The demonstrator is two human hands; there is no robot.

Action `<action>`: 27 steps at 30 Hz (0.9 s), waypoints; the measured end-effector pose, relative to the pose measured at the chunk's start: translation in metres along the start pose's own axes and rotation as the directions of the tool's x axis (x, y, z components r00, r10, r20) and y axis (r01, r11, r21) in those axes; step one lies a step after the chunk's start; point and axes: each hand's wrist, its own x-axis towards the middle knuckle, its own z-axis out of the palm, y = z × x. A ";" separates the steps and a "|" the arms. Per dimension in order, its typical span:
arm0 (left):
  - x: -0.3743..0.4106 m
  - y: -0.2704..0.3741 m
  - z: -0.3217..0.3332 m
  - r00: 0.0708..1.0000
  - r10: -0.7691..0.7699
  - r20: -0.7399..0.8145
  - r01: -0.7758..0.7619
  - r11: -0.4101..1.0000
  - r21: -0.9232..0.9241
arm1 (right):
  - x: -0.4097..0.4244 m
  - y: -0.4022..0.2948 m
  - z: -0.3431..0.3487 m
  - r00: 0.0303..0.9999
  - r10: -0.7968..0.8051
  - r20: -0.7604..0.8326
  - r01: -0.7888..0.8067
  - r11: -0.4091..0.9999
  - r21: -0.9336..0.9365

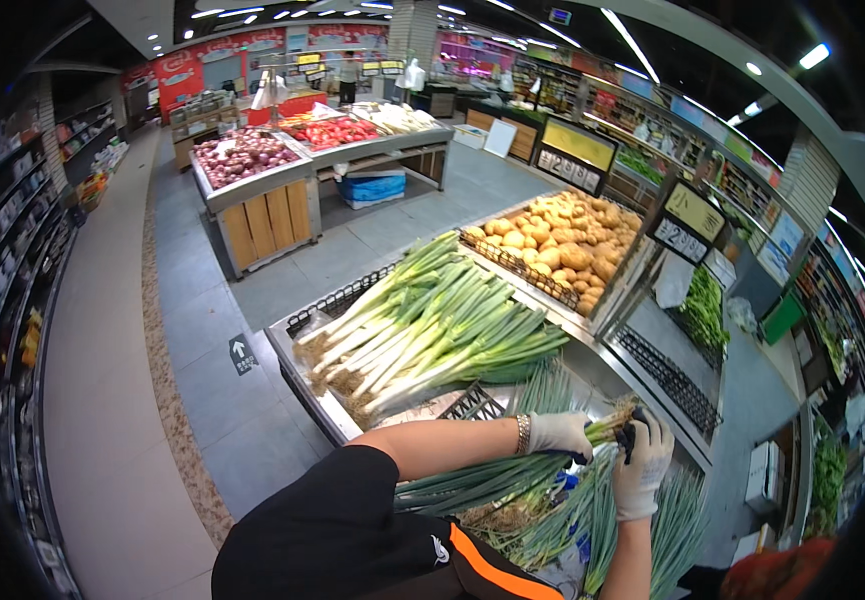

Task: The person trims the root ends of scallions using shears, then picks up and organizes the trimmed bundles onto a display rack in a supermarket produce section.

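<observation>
My left hand [561, 435], in a whitish work glove with dark fingertips, is closed around a bunch of green onions [492, 472], whose long green leaves trail to the left. My right hand [642, 465], gloved the same way, has its fingers at the root end of this bunch. More green onions [597, 517] lie below my hands, some with blue bands or wrapping. Thick leeks [432, 330] are piled beyond on the metal display stand, with their roots towards the left and their leaves towards the right.
Potatoes [560, 240] fill a black-edged section behind the leeks. Price signs [684, 217] stand on a post at the right. Farther off is a wooden-sided stand [267, 221] with red onions [241, 156] and red vegetables. Shelves line the left. Red patterned fabric [777, 574] shows at the lower right.
</observation>
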 end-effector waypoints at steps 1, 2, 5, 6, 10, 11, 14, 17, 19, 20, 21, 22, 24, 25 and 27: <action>-0.005 0.006 -0.001 0.999 -0.049 0.015 0.049 0.999 0.011 | -0.003 0.000 0.003 1.000 -0.004 -0.003 0.004 1.000 -0.012; -0.005 0.007 -0.003 0.997 -0.078 0.025 0.079 0.997 -0.011 | -0.001 -0.001 0.005 1.000 -0.007 -0.006 0.007 1.000 -0.026; -0.004 -0.003 -0.005 0.998 -0.065 -0.011 0.066 0.998 0.010 | 0.002 -0.005 0.010 0.999 -0.053 -0.012 0.053 0.998 -0.015; -0.004 -0.002 -0.005 0.997 -0.076 0.014 0.076 0.997 0.000 | 0.002 -0.003 0.011 0.998 -0.058 -0.026 0.058 0.998 -0.005; -0.011 0.005 -0.005 0.998 -0.059 0.011 0.059 0.998 0.015 | -0.002 0.005 0.017 0.999 -0.008 -0.050 0.010 0.999 0.046; -0.013 0.005 -0.004 0.999 -0.040 -0.016 0.040 0.999 0.033 | -0.003 0.006 0.018 0.999 0.023 -0.049 -0.020 0.998 0.062; -0.013 0.000 -0.002 0.998 -0.023 -0.064 0.024 1.000 0.017 | -0.003 0.005 0.023 0.995 0.033 -0.093 -0.019 0.989 0.146; -0.008 -0.007 -0.001 1.000 -0.029 -0.008 0.028 0.999 -0.030 | -0.005 0.005 0.018 0.988 0.153 0.003 -0.147 0.944 0.295; -0.002 -0.015 0.002 0.999 -0.015 0.041 0.015 1.000 0.010 | 0.006 0.011 -0.003 0.935 0.258 0.243 -0.351 0.772 0.530; -0.004 -0.013 0.002 0.998 -0.006 0.064 0.005 1.000 0.010 | 0.009 0.022 -0.007 0.930 0.288 0.228 -0.366 0.668 0.648; -0.007 -0.008 0.001 0.996 0.007 0.091 -0.009 1.000 0.015 | 0.011 0.037 -0.011 0.922 0.325 0.210 -0.365 0.550 0.751; -0.010 0.001 0.003 0.993 0.015 0.118 -0.016 1.000 0.004 | 0.018 0.050 -0.020 0.944 0.294 0.150 -0.291 0.526 0.799; -0.008 0.002 0.007 0.982 0.063 0.177 -0.065 0.998 0.007 | 0.026 0.057 -0.024 0.973 0.162 0.164 -0.227 0.557 0.798; -0.006 0.002 0.010 0.975 0.088 0.204 -0.091 0.996 0.007 | 0.027 0.053 -0.022 0.967 0.073 0.244 -0.235 0.623 0.746; 0.001 -0.001 0.022 0.980 0.110 0.168 -0.121 0.991 0.060 | 0.027 0.042 -0.023 0.908 -0.069 0.412 -0.225 0.750 0.621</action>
